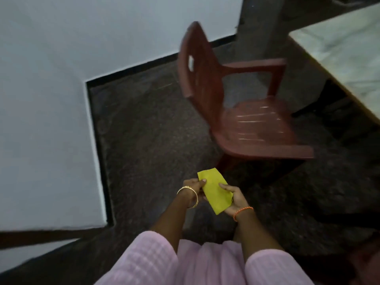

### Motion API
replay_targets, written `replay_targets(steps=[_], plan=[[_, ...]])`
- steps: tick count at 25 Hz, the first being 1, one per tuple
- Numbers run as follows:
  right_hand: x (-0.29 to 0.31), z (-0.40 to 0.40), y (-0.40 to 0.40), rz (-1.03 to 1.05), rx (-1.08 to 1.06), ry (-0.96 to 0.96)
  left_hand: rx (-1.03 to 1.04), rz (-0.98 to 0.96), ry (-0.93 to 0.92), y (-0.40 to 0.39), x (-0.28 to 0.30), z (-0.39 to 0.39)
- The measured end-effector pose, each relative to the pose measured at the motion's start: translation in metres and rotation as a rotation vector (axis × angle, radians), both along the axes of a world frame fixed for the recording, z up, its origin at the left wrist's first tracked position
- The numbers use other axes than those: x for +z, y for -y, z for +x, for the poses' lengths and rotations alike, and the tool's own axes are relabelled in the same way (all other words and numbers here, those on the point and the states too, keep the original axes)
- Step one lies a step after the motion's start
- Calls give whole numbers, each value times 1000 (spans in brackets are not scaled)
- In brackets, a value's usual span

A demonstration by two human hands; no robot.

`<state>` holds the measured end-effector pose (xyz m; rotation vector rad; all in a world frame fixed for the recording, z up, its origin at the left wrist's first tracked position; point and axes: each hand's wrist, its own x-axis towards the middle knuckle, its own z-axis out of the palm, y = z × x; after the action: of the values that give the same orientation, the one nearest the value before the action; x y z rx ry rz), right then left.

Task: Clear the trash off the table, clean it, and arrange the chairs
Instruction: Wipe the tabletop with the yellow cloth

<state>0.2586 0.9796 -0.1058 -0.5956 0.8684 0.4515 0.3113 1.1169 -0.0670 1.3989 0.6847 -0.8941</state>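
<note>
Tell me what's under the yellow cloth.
The yellow cloth is held in the air by both hands: left hand pinches one edge, right hand supports it from beneath. The right palm is mostly covered; below lies dark floor.

I see a matt yellow cloth (216, 192), smooth and folded flat, held between my left hand (194, 192) and right hand (236, 199). The chair (236, 112) looks like moulded reddish-brown plastic with a faint sheen on its ribbed seat. The tabletop (345, 48) reads as pale, polished marble-patterned stone or laminate; I cannot tell which. The floor (154, 130) is dark speckled stone. My sleeves (148, 262) are pink ribbed fabric. The wall (51, 99) is matt painted.
</note>
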Motion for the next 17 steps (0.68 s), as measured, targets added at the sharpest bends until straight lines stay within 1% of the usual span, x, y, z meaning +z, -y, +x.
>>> replay_targets(steps=[1,2,3,4,5,8,10,12,15,17], plan=[[-5,10,-28,-11,102,4,69,34,20,-34,-5,6],[-4,16,-39,-11,187,36,92,49,12,-49,-1,8],[-6,28,-78,17,301,64,149,79,17,-93,-2,13],[-5,35,-98,36,375,72,181,88,12,-117,-3,15],[-3,41,-98,48,435,106,202,87,22,-123,-2,18],[5,75,-145,-22,585,115,342,85,39,-174,-4,29],[7,100,-165,-67,620,151,444,82,51,-187,-8,45],[6,128,-178,-108,598,169,519,54,69,-193,-10,69],[-3,182,-190,-189,585,183,516,25,49,-197,-17,125],[-9,224,-198,-177,522,183,497,33,67,-199,-19,170]])
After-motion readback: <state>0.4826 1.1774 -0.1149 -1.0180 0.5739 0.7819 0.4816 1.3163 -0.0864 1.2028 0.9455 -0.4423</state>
